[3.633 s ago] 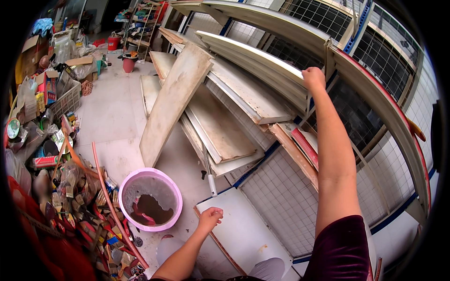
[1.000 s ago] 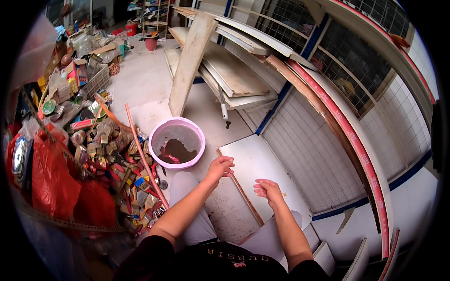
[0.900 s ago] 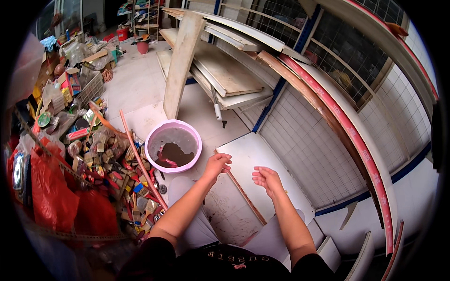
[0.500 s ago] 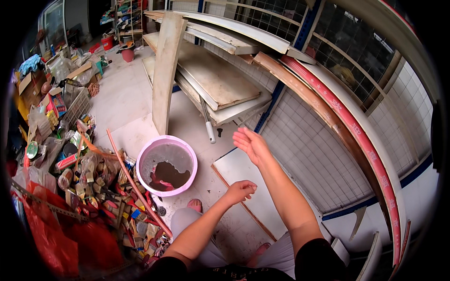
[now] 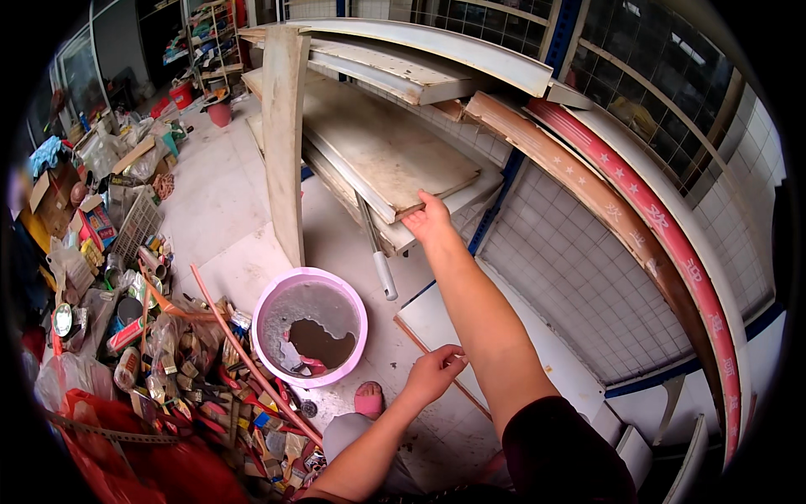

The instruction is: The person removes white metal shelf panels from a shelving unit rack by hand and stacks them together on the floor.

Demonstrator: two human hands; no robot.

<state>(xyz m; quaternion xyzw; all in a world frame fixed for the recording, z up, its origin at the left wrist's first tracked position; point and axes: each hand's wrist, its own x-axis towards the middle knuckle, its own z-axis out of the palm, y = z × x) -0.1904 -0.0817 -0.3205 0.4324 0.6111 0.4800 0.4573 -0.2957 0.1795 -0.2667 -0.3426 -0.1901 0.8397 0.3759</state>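
A stained off-white shelf panel (image 5: 378,126) lies on top of other panels in a stack ahead of me. My right hand (image 5: 428,217) grips its near corner, thumb at the upper edge and fingers underneath. Lower and closer to me, my left hand (image 5: 435,371) is closed beside my right forearm, its fingertips drawn together; what they hold, if anything, is too small to make out. Under the stack, a grey-handled tool (image 5: 382,270) leans with its handle down. Left of it stands a pink basin (image 5: 363,323) with murky, foamy water and a partly sunken pink object.
Paintbrushes, bags and cans form a heap (image 5: 210,370) along the left, with a long orange-pink strip (image 5: 222,307) across it. An upright board (image 5: 284,143) stands before the stack. Long curved panels, one red (image 5: 672,227), run down the right. A white board (image 5: 478,332) lies below them.
My right hand has moved forward and left from open air and taken hold of the shelf panel's corner. My left hand stays closed, slightly lower in view. The view has shifted a little.
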